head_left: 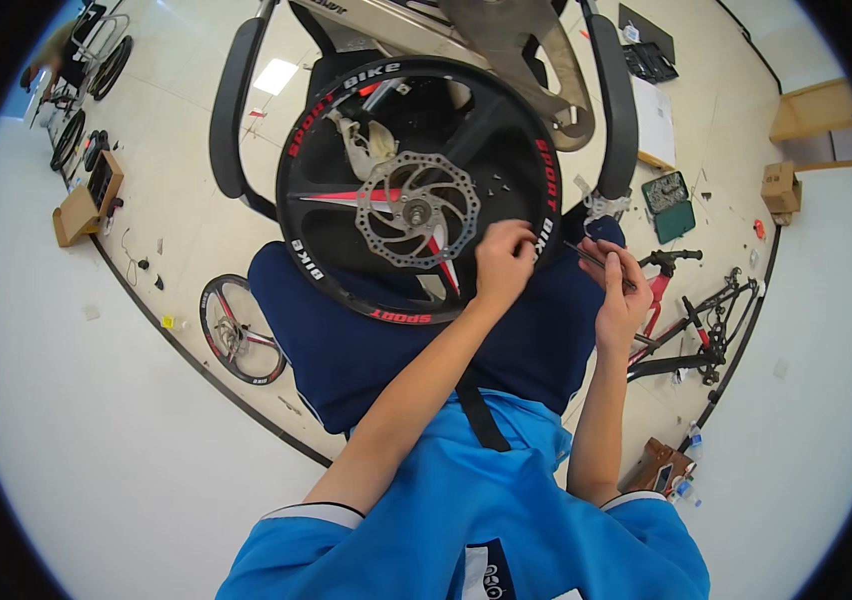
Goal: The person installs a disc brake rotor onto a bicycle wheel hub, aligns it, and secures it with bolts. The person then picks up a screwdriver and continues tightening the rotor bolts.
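A black bicycle wheel (295,215) with red and white spokes lies flat over a chair seat and my knees. On its hub sits a silver brake disc (374,240) with cut-out slots. My left hand (506,265) is closed in a pinch between the disc and the rim's right side; whatever its fingertips hold is hidden. Just right of the rim, my right hand (620,290) grips a thin dark rod-like tool (586,254) that points toward the wheel. Several small screws (498,187) lie on the dark surface seen inside the rim. A whitish glove (371,145) rests near the disc.
Chair armrests (616,110) flank the wheel, with a grey metal frame (506,45) beyond. An open green case (668,205) and a bicycle frame (696,330) lie right on the floor. Left are a second wheel (208,318) and an open cardboard box (76,215).
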Tool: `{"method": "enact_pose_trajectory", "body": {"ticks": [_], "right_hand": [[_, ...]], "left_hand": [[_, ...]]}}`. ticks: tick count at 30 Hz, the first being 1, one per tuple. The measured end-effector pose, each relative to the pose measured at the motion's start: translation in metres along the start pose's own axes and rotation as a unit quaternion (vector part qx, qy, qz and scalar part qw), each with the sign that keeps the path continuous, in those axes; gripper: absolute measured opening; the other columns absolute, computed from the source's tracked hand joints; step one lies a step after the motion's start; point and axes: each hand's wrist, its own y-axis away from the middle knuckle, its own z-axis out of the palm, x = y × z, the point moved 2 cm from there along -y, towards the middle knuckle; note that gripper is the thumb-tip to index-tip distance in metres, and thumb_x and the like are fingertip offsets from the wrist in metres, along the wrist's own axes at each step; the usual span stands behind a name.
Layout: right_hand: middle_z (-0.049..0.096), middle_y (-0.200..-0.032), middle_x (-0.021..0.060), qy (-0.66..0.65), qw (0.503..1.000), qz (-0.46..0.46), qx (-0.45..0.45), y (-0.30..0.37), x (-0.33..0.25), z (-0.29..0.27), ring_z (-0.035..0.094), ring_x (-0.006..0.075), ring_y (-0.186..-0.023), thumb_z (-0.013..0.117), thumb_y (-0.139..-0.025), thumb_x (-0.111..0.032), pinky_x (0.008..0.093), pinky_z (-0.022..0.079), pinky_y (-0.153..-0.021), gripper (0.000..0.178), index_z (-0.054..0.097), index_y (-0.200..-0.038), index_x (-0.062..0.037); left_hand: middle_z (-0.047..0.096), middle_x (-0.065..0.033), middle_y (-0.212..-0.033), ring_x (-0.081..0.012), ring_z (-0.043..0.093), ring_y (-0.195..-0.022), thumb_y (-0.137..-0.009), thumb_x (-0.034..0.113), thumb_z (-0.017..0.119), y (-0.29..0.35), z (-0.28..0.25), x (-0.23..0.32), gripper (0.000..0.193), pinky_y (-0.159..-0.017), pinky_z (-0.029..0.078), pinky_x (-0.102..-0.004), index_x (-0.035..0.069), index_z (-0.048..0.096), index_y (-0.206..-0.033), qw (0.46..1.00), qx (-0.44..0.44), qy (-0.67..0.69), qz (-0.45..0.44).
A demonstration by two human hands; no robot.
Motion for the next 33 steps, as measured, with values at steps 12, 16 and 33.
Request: {"method": "enact_pose_trajectory", "body": {"ticks": [12, 16, 33], "right_hand": [[0.072, -0.108, 0.0201, -0.005, 0.996, 0.048, -0.073, 0.02, 0.006, 0.011, 0.07, 0.0257, -0.104, 0.052, -0.104, -0.01, 0.0351, 0.058, -0.091, 0.026, 0.063, -0.117, 0.0097], [0.072, -0.108, 0.0187, -0.047, 0.993, 0.039, -0.102, 0.014, 0.001, 0.045, 0.07, 0.0228, -0.103, 0.053, -0.104, -0.007, 0.0337, 0.058, -0.091, 0.022, 0.064, -0.115, 0.0087], [0.073, -0.098, 0.0168, 0.173, 0.944, -0.196, -0.2, -0.001, -0.008, 0.182, 0.074, 0.0259, -0.083, 0.066, -0.094, -0.006, 0.0309, 0.057, -0.073, 0.019, 0.067, -0.112, 0.0017]], "left_hand": [[0.063, -0.0201, -0.123, -0.0288, 0.068, -0.106, -0.097, 0.005, 0.058, 0.011, 0.013, -0.011, 0.013, -0.091, 0.054, -0.0338, -0.003, 0.062, -0.107, 0.972, 0.081, 0.101, -0.198], [0.067, -0.017, -0.112, -0.0255, 0.07, -0.097, -0.09, -0.002, 0.065, 0.035, -0.047, 0.048, 0.015, -0.081, 0.055, -0.0321, -0.003, 0.066, -0.104, 0.979, -0.03, 0.114, -0.168], [0.066, -0.0119, -0.096, -0.0307, 0.064, -0.09, -0.082, -0.003, 0.069, -0.07, -0.171, 0.016, 0.019, -0.078, 0.053, -0.0372, 0.0, 0.073, -0.101, 0.987, 0.02, -0.147, 0.058]]}}
